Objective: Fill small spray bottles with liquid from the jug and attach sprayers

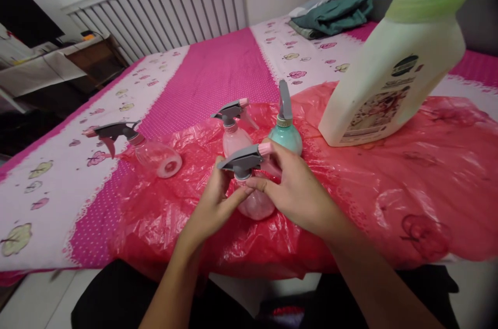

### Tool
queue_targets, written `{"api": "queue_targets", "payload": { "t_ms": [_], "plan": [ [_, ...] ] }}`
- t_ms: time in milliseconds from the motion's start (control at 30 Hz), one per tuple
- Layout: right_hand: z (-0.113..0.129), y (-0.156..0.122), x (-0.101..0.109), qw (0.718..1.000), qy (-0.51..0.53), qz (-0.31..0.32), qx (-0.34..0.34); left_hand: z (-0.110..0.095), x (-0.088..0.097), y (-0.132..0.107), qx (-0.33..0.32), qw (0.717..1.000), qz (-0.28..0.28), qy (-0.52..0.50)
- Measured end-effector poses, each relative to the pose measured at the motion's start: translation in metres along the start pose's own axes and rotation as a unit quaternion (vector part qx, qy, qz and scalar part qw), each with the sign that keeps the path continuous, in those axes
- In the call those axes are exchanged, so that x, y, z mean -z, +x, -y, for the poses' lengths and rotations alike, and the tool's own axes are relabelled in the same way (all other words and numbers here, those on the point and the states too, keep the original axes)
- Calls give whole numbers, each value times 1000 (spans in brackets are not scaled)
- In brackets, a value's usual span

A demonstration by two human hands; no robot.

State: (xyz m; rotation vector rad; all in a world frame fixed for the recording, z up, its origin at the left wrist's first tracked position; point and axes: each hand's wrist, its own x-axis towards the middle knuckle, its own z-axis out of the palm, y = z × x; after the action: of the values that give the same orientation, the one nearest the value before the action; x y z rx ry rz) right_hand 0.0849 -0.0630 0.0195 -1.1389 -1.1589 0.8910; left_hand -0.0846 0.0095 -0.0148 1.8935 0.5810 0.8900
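A small pink spray bottle point(254, 204) with a grey trigger head point(243, 160) stands on a red plastic sheet point(389, 199). My left hand point(212, 204) grips its neck from the left. My right hand point(291, 189) closes round the neck and head from the right. Behind it stand a second pink spray bottle point(233, 134) and a teal spray bottle point(286, 129). A clear spray bottle point(155, 155) lies on its side to the left.
A large white jug with a green cap point(397, 69) stands at the right on the sheet. The bed point(218, 74) has a pink and white cover. Folded clothes point(334, 12) lie at the back. A white radiator point(167, 10) lines the wall.
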Motion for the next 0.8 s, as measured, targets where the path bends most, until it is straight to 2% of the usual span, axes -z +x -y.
{"api": "queue_targets", "payload": {
  "t_ms": [200,300,400,533,633,700,800],
  "plan": [
    [-1,-3,4,998,-29,50,-22,3,-1,-14,22,999,42,26],
    [-1,-5,3,996,-72,45,-18,5,-4,-16,22,999,34,12],
    [-2,-10,-1,992,-123,21,0,3,-8,-16,21,999,24,-10],
    [-3,-21,-11,984,-161,-66,26,-4,-11,-14,22,999,37,-30],
    [-4,-26,-16,978,-176,-100,38,-5,-13,-13,21,998,35,-49],
    [-5,-25,-16,982,-159,-95,40,-3,-13,-14,27,998,22,-54],
    [-7,-23,-12,986,-152,-50,41,-1,-15,-13,26,998,16,-59]
  ]
}}
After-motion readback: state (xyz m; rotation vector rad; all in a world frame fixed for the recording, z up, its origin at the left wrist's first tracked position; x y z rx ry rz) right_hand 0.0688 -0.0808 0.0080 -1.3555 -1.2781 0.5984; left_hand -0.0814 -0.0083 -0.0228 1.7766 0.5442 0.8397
